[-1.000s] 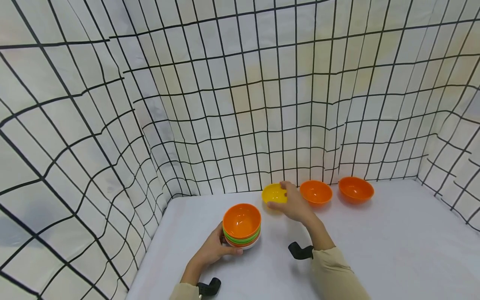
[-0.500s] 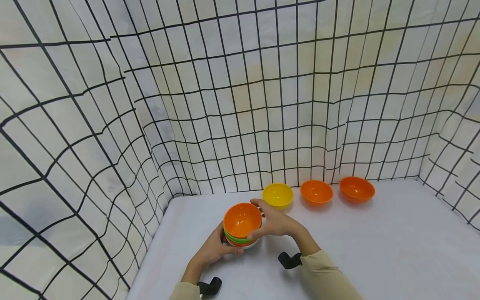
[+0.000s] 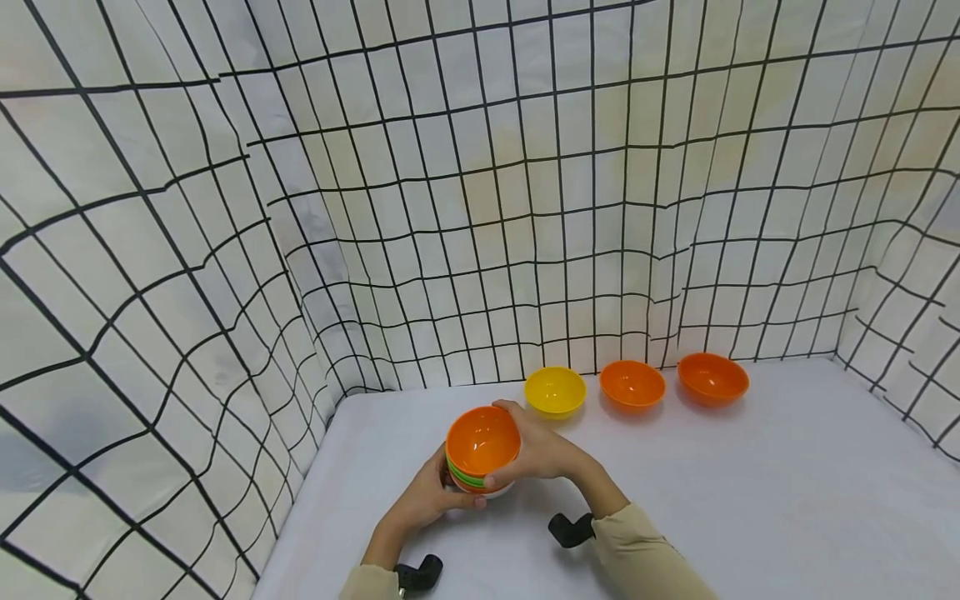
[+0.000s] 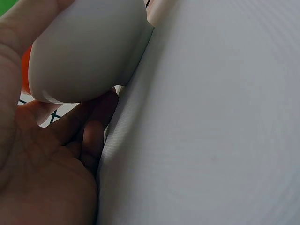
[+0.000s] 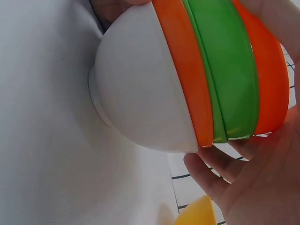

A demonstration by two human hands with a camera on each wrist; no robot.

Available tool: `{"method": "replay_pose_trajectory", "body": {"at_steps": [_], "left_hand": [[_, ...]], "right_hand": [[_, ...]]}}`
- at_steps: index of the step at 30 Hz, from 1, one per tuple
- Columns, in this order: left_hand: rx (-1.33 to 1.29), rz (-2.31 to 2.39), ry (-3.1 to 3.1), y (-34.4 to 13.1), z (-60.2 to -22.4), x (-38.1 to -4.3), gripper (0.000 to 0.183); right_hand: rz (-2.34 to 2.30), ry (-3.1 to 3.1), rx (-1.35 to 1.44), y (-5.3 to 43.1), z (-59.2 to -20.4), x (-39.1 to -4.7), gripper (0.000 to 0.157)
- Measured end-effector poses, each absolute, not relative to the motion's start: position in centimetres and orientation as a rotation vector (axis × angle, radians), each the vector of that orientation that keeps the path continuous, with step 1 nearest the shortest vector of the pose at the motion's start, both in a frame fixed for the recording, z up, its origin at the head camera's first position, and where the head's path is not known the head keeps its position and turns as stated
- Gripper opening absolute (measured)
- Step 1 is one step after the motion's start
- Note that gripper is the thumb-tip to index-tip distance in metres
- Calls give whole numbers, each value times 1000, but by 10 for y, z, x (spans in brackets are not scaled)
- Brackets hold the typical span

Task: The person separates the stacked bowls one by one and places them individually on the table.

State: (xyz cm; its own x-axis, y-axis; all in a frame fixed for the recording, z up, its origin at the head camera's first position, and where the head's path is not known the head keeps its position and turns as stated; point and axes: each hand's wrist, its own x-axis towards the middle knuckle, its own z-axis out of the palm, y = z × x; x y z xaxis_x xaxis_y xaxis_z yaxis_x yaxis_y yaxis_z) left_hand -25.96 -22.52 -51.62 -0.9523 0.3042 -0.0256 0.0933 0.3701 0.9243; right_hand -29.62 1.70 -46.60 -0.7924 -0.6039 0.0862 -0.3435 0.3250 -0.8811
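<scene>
A stack of nested bowls (image 3: pixel 481 445) stands on the white tabletop, with an orange bowl (image 5: pixel 269 65) on top. Below it come green bowls (image 5: pixel 225 61), another orange bowl (image 5: pixel 185 70) and a white bowl (image 5: pixel 136 84) at the bottom. My left hand (image 3: pixel 433 493) holds the stack low on its left side, thumb in front and fingers behind, around the white bowl (image 4: pixel 89 51). On the upper right side my right hand (image 3: pixel 542 448) grips the stack, thumb at the near side and fingers at the far side. Parts of the fingers are hidden behind the bowls.
Along the back of the table (image 3: pixel 810 475) stand a yellow bowl (image 3: pixel 555 392), an orange bowl (image 3: pixel 632 386) and a second orange bowl (image 3: pixel 712 379) in a row. White walls with a black grid (image 3: pixel 495 192) rise behind and at both sides.
My right hand has left the yellow bowl's place at the back, moved toward me and left, and closed around the stack. The yellow bowl stays in the row. My left hand keeps its hold.
</scene>
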Motion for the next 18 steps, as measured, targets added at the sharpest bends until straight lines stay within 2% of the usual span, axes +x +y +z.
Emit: {"method": "replay_pose_trajectory", "body": {"at_steps": [13,18], "left_hand": [[349,1611,2447,-226,-516,-260,95],[360,1597,2454,-226,-516,-260,95]], "right_hand": [[-1499,2358,-880,16,-468,-297,109],[-1526,2361,-820,19,-463,-296,113]]}}
